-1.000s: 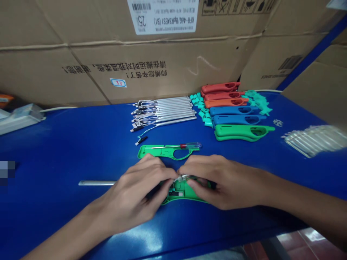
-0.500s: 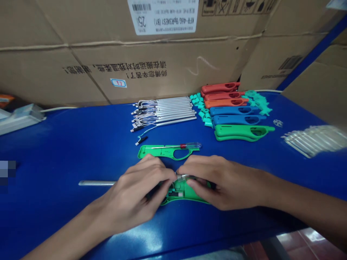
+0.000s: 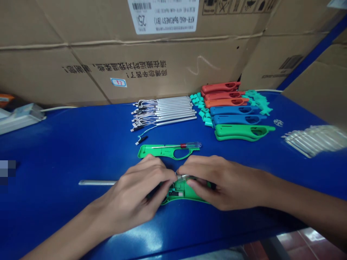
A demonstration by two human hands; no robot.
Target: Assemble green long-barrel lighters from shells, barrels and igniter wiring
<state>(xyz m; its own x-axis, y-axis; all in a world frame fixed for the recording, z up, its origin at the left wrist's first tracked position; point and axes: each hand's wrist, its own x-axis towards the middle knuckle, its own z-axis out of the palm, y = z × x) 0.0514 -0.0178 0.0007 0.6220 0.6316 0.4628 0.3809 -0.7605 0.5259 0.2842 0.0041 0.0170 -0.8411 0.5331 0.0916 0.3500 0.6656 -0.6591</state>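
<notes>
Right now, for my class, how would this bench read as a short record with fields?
Surface: blue tabletop
Left hand: at the left end of a small clear part; grip partly hidden
Right hand: pinching the small clear part
Below hands: green shell holding a white-tipped black piece
Beside left hand: silver tube, partly covered
Tool: screwdriver on another green shell half
Behind: wired silver tubes, teal rings, coloured shells
Backdrop: cardboard

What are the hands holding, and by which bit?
The left hand and right hand pinch a clear piece, seemingly one at each end; the ends are hidden.
</notes>
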